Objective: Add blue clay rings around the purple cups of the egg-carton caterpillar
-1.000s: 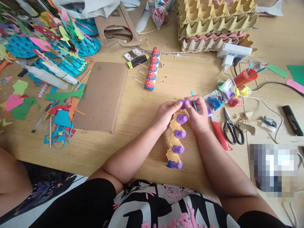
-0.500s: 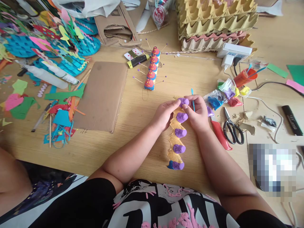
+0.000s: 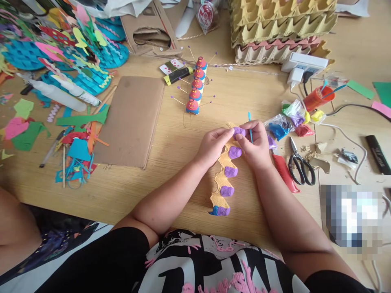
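Head view: the yellow carton strip (image 3: pixel 221 180), held over the desk (image 3: pixel 189 207), has just swung its near end leftward, probably a small adjustment mid-shaping. The left hand (image 3: pixel 214 145) and right hand (image 3: pixel 255 142) have fingers pinching its far cap (image 3: pixel 240 131). Five purple caps (image 3: pixel 231 171), one blue patch (image 3: pixel 214 210), one blue stick (image 3: pixel 249 117) (tucked in the right hand).

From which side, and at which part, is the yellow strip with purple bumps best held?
I would pinch the yellow strip by its bare scalloped edge, midway along, coming from the person's left. The purple bumps line its right side and might dent; the near end has a blue patch. The left hand is on that side.
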Motion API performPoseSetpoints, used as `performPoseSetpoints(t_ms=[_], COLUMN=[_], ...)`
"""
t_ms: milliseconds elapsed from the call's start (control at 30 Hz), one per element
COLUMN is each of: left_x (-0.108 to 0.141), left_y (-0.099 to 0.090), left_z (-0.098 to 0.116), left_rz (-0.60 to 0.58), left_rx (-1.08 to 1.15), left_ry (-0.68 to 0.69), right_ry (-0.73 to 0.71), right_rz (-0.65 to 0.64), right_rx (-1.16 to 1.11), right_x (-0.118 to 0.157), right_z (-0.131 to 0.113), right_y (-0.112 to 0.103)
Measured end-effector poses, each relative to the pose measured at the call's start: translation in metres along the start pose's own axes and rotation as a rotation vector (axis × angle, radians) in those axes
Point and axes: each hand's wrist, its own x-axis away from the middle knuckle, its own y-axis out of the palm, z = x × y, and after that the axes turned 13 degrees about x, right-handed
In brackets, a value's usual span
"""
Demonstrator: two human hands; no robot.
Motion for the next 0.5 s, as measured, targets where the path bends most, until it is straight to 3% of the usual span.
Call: performPoseSetpoints(t_ms=[400,500], left_x=[0.0039,0.0030], left_y=[0.0022,0.0025], left_z=[-0.0014,-0.0014], left_rz=[0.013,0.035], left_rx=[-0.156,-0.119], left_ry=[0.093,0.072], right_ry=[-0.014,-0.004], right_rz=[0.059,0.020], right_rx=[0.046,0.033], right_x=[0.0021,0.0009], right_z=[0.0015,0.0014], right_y=[0.0030,0.0021])
